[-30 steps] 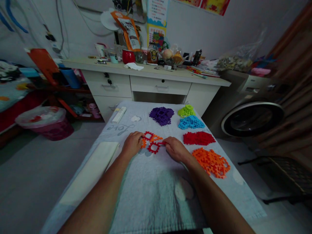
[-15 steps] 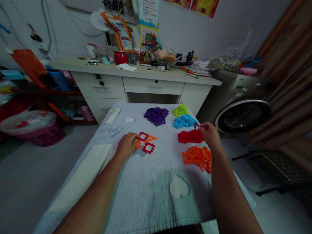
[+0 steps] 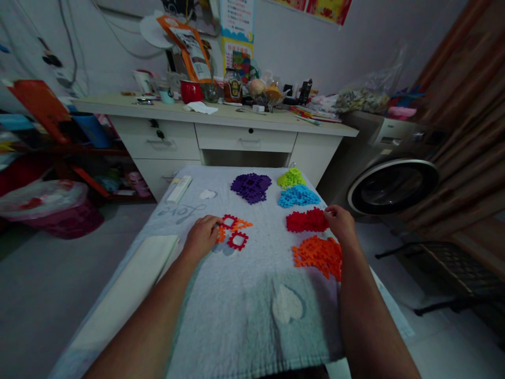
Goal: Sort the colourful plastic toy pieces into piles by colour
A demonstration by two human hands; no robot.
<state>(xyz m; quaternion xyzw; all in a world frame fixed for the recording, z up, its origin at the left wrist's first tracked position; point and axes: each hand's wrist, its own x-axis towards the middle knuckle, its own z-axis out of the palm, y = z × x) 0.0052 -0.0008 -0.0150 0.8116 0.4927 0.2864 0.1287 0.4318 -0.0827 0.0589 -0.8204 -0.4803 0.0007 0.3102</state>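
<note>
Currently, the right hand (image 3: pixel 341 223) touches the red pile (image 3: pixel 305 220).

Two bare arms (image 3: pixel 136 313) stretch up from the bottom. The left hand (image 3: pixel 202 236) is curled near the middle; the right hand (image 3: pixel 340 223), farther right, is bent.
</note>
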